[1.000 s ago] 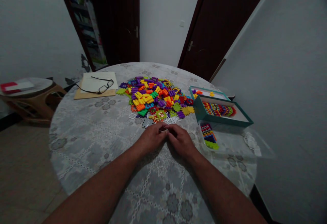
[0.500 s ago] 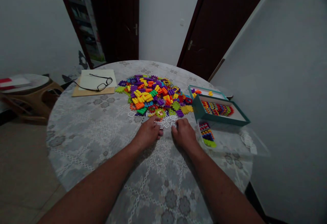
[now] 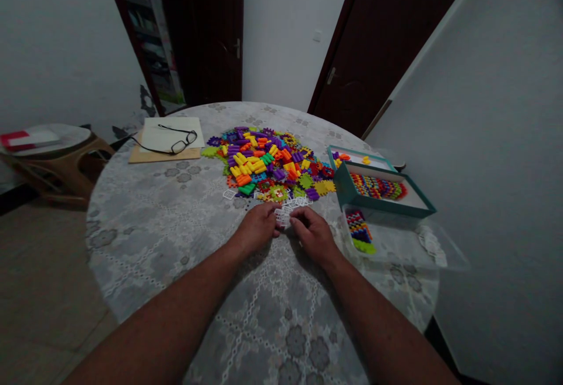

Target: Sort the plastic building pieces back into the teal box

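My left hand [image 3: 258, 224] is closed round white square plastic frames [image 3: 282, 216], which look gathered in a small stack. At the stack's right side, the thumb and fingertips of my right hand [image 3: 313, 232] are pinched on a white frame; whether it is separate from the stack I cannot tell. More loose white frames [image 3: 298, 202] lie just beyond my fingers. Behind them spreads a pile of colourful plastic building pieces [image 3: 248, 165]: gear-shaped ones and ribbed tubes in yellow, purple, orange, green and red.
On the right stand a green-edged box [image 3: 378, 202] with rows of gear pieces, its shallow lid [image 3: 382, 163], and a clear plastic tub [image 3: 396, 244] holding stacked gears and white frames. Glasses [image 3: 178, 147] rest on papers at the left of the round table [image 3: 145, 221].
My right hand has moved left to meet the white frames in my left hand. The view has shifted slightly.
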A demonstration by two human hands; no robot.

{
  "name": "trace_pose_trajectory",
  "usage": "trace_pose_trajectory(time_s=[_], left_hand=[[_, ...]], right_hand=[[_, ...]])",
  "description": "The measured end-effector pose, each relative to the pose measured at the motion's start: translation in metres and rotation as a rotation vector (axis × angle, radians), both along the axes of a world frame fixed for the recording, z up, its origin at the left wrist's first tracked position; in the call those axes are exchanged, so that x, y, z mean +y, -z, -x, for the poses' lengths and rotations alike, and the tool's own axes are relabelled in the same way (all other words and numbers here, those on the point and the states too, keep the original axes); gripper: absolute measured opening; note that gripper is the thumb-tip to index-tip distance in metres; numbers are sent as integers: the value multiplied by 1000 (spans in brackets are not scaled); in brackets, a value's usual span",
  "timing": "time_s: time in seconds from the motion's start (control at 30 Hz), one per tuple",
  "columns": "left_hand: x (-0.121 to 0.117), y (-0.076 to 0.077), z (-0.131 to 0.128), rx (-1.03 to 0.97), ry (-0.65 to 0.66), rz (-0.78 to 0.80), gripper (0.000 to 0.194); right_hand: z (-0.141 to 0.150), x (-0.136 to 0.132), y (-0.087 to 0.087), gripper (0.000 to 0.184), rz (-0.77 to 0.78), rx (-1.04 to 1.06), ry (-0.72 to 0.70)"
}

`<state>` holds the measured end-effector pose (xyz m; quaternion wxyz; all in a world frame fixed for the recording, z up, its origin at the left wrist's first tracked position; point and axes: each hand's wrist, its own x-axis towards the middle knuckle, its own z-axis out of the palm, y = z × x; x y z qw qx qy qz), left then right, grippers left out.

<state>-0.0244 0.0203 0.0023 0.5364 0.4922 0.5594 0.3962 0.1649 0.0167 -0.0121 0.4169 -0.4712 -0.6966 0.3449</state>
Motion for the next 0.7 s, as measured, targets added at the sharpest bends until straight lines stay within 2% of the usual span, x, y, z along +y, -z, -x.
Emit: trace_pose_trajectory(time_s=[0.13, 0.27, 0.37, 0.47, 0.53, 0.6, 0.7], left_hand=[[-4, -1, -2, -89, 69, 20, 41], [-6, 3, -6, -110, 136, -30, 39], [-4, 4, -5, -112, 72, 7, 40], [-1, 0, -1, -94, -35, 19, 43], [1, -5, 3, -68, -91, 17, 44], [2, -10, 5, -47, -123, 25, 44], [1, -14, 7, -22, -123, 35, 45]], right_hand=[[8, 2, 4, 16, 16, 12, 74], [10, 4, 6, 16, 61, 2, 111], [7, 7, 6, 17, -27, -90, 117], [3, 14, 8, 22, -240, -313, 112], [3, 17, 9, 24, -323, -491, 89], [3, 15, 9, 20, -341, -625, 67], [3, 7, 7, 10, -334, -704, 30]])
